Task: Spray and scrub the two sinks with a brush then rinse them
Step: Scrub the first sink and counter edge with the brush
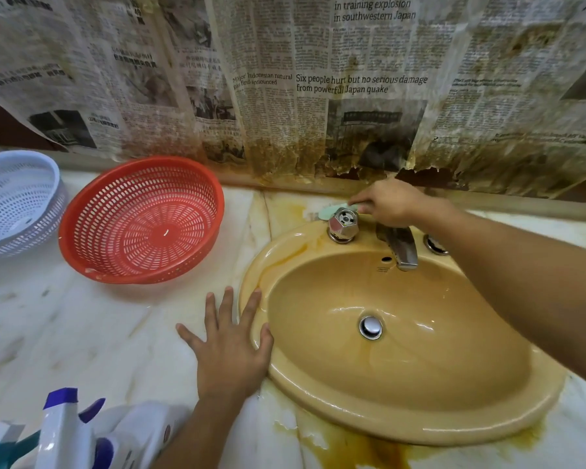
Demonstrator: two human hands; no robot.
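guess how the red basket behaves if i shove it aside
The red basket is thin perforated plastic, so probably light and a bit flexible. It sits tilted, so it may rock, and likely slides easily on the smooth counter.

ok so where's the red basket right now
In the head view the red basket sits on the counter left of centre, between the white basket on its left and the yellow sink on its right.
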